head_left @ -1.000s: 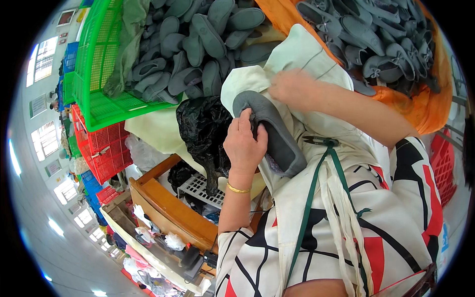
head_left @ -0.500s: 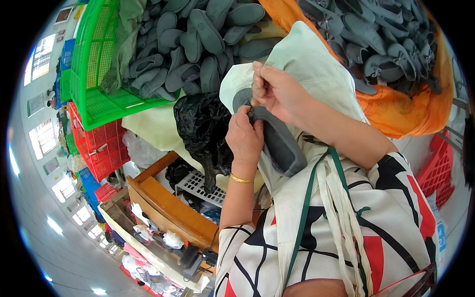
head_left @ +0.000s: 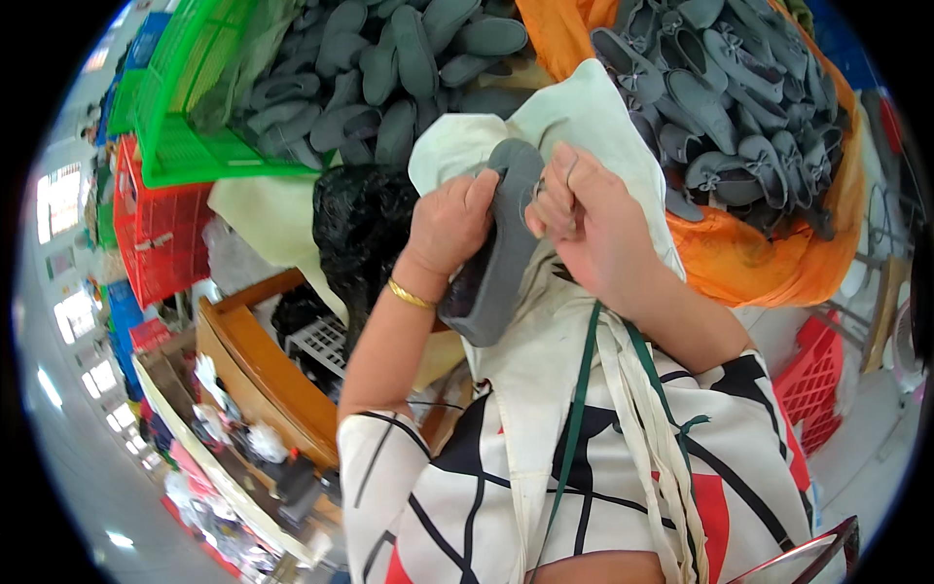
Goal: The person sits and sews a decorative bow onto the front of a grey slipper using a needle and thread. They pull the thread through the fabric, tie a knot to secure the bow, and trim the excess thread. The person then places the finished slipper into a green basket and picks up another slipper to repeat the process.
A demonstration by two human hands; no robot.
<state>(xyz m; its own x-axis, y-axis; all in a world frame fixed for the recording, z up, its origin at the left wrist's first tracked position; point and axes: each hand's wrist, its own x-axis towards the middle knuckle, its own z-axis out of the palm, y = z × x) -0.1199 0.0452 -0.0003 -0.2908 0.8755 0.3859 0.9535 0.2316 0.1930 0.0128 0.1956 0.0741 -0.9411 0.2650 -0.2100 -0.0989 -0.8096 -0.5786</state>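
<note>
A grey slip-on shoe (head_left: 503, 258) is tilted above my lap, its toe end pointing away from me. My left hand (head_left: 446, 226) grips it from the left side, thumb near the toe. Just to the right of the shoe is my right hand (head_left: 595, 216), fingers curled in with a ring showing. Whether those fingers pinch something small is too fine to make out. White cloth (head_left: 593, 112) lies beneath and beyond both hands, over my lap. The shoe's far side and the tips of my left fingers are hidden.
A green plastic crate (head_left: 180, 146) with several grey shoes stands at the far left. More grey shoes with bows fill an orange sack (head_left: 778, 258) at the far right. A black plastic bag (head_left: 355, 219), a red crate (head_left: 161, 229) and a wooden drawer unit (head_left: 268, 375) are to the left.
The shoe has turned more upright, and its side now shows. My right hand has shifted from above the toe down to its right side. My whole view has shifted slightly.
</note>
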